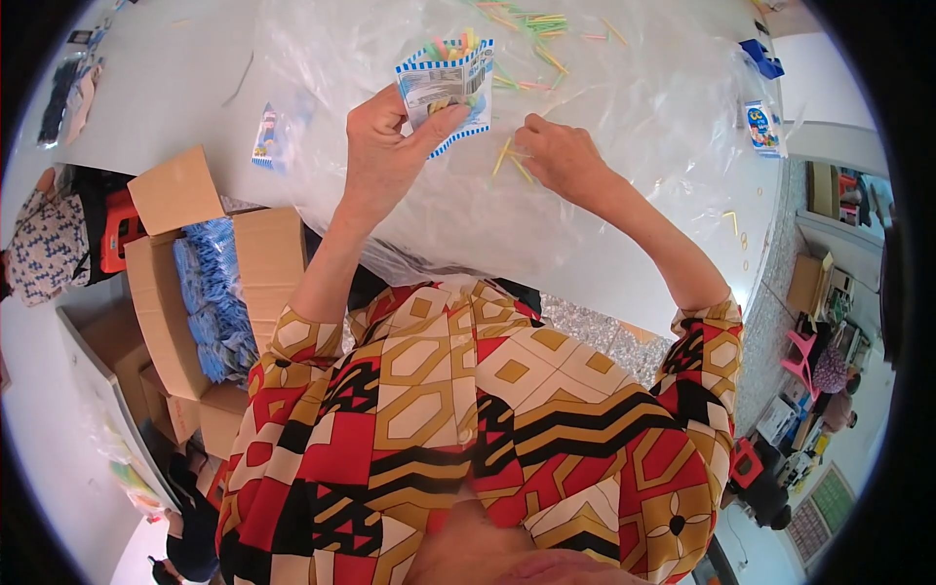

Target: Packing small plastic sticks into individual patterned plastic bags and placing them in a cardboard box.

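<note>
My left hand [390, 146] grips a small blue-and-white printed packet [448, 88], thumb across its front. Colourful thin sticks [456, 46] poke out of the packet's top. To the right, over clear plastic sheeting, my right hand [561, 154] has its fingers pinched together. A couple of yellow sticks [501, 156] lie just beside its fingertips; whether the fingers hold one of them I cannot make out. Beyond both hands, several loose green, yellow and pink sticks [546, 24] are scattered on the plastic sheet [322, 58].
An open cardboard box [156, 292] full of blue packets [210, 292] stands at my left. Single packets lie on the table at left [264, 136] and right [762, 129], near a dark blue object [760, 58]. Several other people are around the room's edges.
</note>
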